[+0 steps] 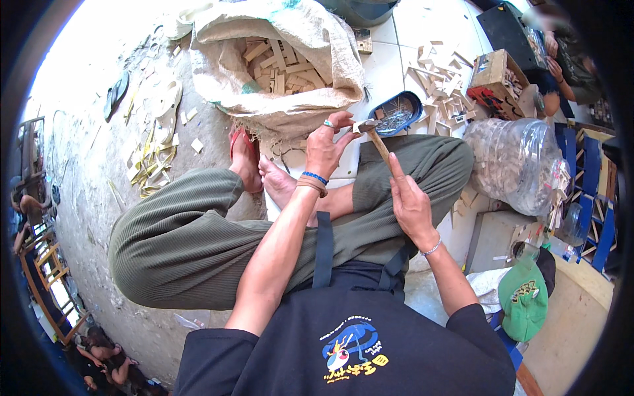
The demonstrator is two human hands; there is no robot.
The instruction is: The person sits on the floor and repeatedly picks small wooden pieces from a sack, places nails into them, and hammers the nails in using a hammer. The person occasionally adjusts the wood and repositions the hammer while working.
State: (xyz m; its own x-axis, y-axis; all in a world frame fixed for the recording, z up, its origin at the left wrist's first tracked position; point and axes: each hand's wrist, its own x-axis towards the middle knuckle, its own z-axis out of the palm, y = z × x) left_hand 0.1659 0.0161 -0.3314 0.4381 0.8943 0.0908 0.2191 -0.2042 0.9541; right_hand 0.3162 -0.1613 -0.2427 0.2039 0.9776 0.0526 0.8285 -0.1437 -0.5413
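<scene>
My right hand [411, 203] is wrapped round the wooden handle of a hammer [379, 143], its index finger stretched along the handle. The hammer head sits by the fingertips of my left hand [323, 150]. The left thumb and fingers are bent toward each other; what lies between them is too small to name, though a pale edge shows beside the hammer head. Just beyond the hammer, a blue oval tray [415, 105] holds many thin nails. A large woven sack [221, 86] of small wooden pieces [281, 61] stands in front of my feet.
Loose wooden pieces [441, 82] lie heaped on the white tiles. To the right are a cardboard box [487, 71], a big clear plastic jug [512, 162] and a green cap [523, 297]. Another person's hand [553, 66] shows at far right. Sandals [117, 92] and yellow strips [153, 162] lie left.
</scene>
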